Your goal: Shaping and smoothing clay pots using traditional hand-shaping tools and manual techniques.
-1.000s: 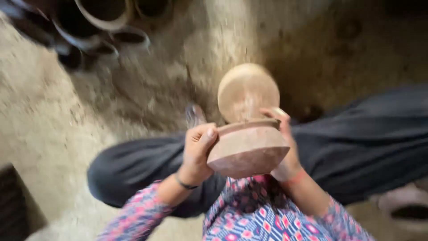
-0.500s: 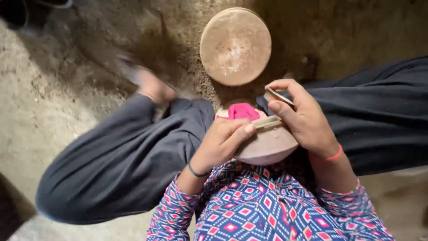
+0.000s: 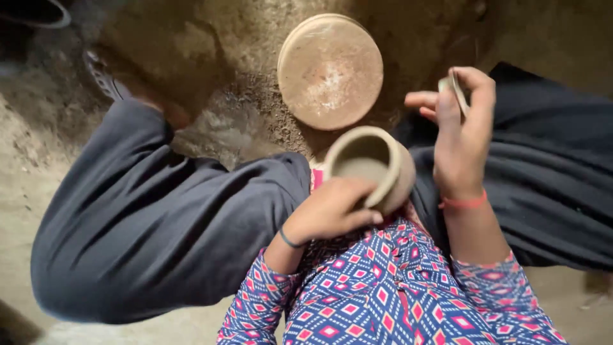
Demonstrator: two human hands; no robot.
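My left hand (image 3: 332, 211) grips a small unfired clay pot (image 3: 373, 167) by its rim, mouth turned up toward me, over my lap. My right hand (image 3: 458, 131) is raised beside the pot, apart from it, pinching a small flat scraping tool (image 3: 454, 89) between thumb and fingers. A round flat clay disc (image 3: 330, 70) lies on the dirt floor just beyond the pot. I sit cross-legged in dark trousers (image 3: 166, 217) and a patterned pink and blue top.
Packed dirt floor (image 3: 211, 38) surrounds me. A dark round vessel's rim (image 3: 38, 13) shows at the top left corner. My foot in a sandal (image 3: 105, 73) rests at the upper left.
The pot has been turned from upside down to mouth up in my left hand. My right hand has lifted off the pot and moved right with the tool.
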